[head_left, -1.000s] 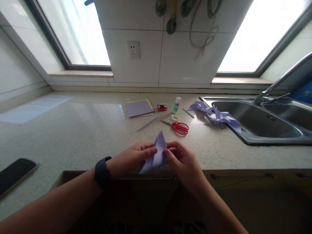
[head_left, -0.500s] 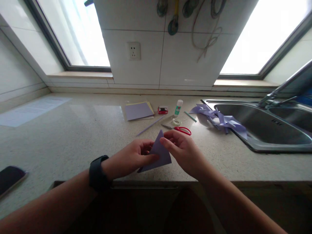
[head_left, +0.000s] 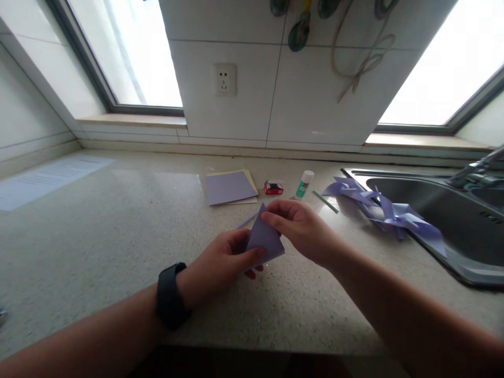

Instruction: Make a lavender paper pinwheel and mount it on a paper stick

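A folded piece of purple paper (head_left: 266,239), roughly triangular, is held between both hands above the counter. My left hand (head_left: 230,253) grips its lower left side, thumb on the front and fingers behind. At its upper right edge my right hand (head_left: 301,223) pinches the paper between thumb and fingers. A thin purple stick (head_left: 244,221) lies just beyond the paper, partly covered. Behind my right hand stands a glue stick (head_left: 304,185) with a white cap. The scissors and tape roll are hidden behind that hand.
Purple and yellow sheets (head_left: 231,188) are stacked at the back, beside a small red box (head_left: 273,187). A green stick (head_left: 326,201) lies right of the glue. Purple paper pinwheels (head_left: 397,214) overlap the rim of the steel sink (head_left: 466,273). A printed sheet (head_left: 51,176) lies far left.
The view has shifted, so the counter fills more of the picture and the phone at left has nearly left it. My right hand now covers the scissors. Both hands still hold the paper.
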Demonstrator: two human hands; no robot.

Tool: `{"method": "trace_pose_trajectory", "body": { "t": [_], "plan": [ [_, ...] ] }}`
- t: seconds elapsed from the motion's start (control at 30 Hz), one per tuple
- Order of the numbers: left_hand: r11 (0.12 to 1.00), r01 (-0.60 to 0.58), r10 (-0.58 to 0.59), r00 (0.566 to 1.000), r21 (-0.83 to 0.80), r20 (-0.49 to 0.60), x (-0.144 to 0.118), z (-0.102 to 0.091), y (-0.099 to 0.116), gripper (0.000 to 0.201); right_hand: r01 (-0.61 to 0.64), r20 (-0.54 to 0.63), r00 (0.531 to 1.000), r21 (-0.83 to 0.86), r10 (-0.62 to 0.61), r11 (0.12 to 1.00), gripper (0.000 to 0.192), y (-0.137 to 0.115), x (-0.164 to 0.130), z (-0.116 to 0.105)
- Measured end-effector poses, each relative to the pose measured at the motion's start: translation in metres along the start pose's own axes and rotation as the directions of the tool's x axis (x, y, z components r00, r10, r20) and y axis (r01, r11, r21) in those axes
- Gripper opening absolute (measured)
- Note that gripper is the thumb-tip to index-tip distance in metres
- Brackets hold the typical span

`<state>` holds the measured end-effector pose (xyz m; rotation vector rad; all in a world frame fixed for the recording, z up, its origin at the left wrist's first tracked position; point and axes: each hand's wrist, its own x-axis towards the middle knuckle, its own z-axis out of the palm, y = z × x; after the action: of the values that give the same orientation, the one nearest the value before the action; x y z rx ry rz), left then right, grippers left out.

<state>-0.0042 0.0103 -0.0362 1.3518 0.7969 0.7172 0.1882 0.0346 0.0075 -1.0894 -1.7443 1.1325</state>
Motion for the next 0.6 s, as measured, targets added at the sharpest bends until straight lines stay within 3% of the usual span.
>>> {"method": "trace_pose_trajectory", "body": {
  "t": [0.2,0.6],
  "plan": [
    [0.999,0.032,-0.031,0.999,0.04,-0.021,-0.002,-0.001,-0.003,0.036,-0.012,0.068,0.998,-0.029,0.014,0.999,0.019,0.004,0.009,-0.002],
    [0.98,0.07,-0.075,0.997,0.188,0.015,-0.004,-0.001,-0.003,0.032,0.001,0.038,0.999,0.021,-0.002,1.0,0.024,0.011,-0.009,-0.007]
  ]
}}
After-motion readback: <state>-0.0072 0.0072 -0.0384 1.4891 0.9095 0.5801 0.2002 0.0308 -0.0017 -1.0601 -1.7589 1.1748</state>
